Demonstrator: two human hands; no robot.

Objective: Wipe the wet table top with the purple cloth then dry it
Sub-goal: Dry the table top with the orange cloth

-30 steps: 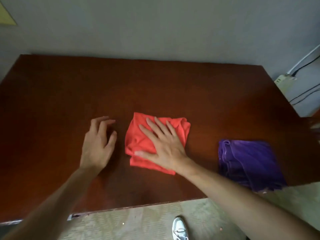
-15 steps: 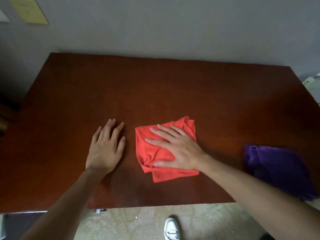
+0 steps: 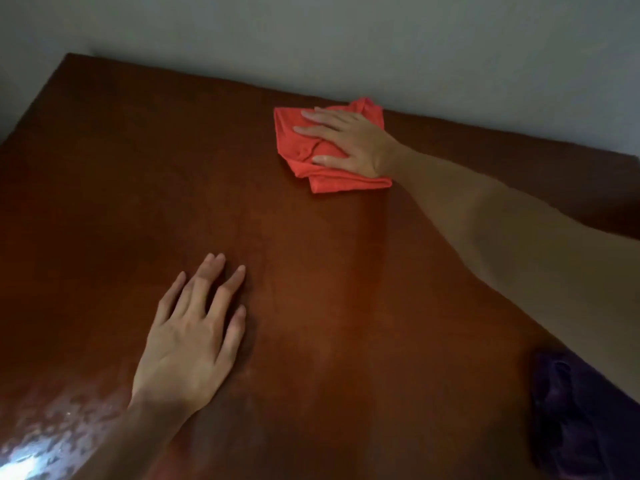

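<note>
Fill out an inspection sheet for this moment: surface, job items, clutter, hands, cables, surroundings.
Surface: dark brown table top; glare with blotchy wet-looking patches at its near left corner.
Job's things: purple cloth lies bunched at the near right edge, untouched. Red cloth lies folded near the far edge by the wall.
Clutter: nothing seen.
Hands: right hand presses flat on the red cloth, fingers straight. Left hand rests flat on the bare table, holding nothing.
Cables: nothing seen.
Surroundings: plain grey wall behind the table; floor not in view.
</note>
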